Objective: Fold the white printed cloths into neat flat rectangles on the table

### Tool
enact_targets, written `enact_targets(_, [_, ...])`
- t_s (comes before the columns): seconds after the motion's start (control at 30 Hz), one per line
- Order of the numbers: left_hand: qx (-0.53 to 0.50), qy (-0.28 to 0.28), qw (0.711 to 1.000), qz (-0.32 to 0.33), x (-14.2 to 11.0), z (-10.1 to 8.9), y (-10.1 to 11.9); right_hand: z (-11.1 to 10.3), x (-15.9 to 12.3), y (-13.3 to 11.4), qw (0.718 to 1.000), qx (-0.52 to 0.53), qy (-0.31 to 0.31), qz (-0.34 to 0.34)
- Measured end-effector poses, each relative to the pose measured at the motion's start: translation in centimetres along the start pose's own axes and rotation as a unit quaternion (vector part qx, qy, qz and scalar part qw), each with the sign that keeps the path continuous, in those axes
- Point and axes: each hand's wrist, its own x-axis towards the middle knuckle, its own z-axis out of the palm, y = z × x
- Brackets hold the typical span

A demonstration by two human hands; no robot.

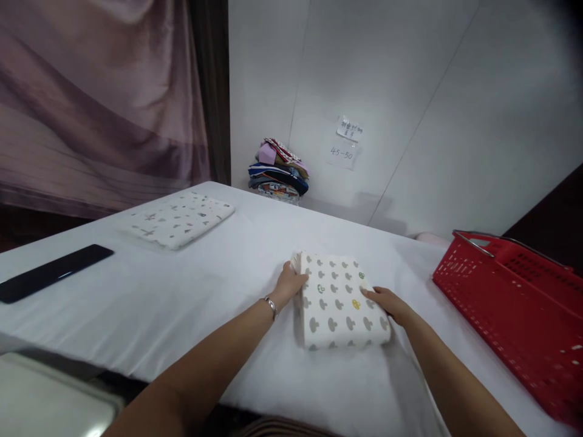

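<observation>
A folded white cloth [339, 312] with grey mushroom-like prints and a few green and yellow ones lies near the front of the white-covered table [218, 291]. Its left edge is gripped by my left hand [289, 284], thumb on top and fingers hidden at the side. On the right edge, my right hand [387, 302] holds the cloth the same way, thumb over the top face. Several layers show at the cloth's far left corner. A bracelet circles my left wrist.
Another folded printed cloth [182, 221] lies at the far left, with a flat black object [54, 272] closer to me. A red plastic basket [514, 315] stands along the right side. Behind the table are a stack of folded fabrics [279, 170] and a wall with paper notes [344, 152].
</observation>
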Motion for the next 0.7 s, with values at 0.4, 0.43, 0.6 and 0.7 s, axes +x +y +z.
enact_targets(0.4, [0.027, 0.028, 0.999, 0.028, 3.1, -1.9, 0.6, 10.9, 4.4, -6.5, 0.918, -0.249, 0.107, -0.289])
enact_targets(0.43, [0.033, 0.028, 0.998, 0.036, 3.5, -1.9, 0.6, 12.3, 4.3, -7.3, 0.911, -0.271, 0.110, -0.290])
enact_targets(0.6, [0.049, 0.007, 0.996, 0.076, 4.7, -1.6, -0.6, 16.5, 3.3, -10.1, 0.883, -0.381, 0.122, -0.246])
enact_targets(0.7, [0.054, -0.017, 0.994, 0.091, 4.9, -1.8, -1.2, 17.1, 2.7, -10.7, 0.879, -0.415, 0.106, -0.209])
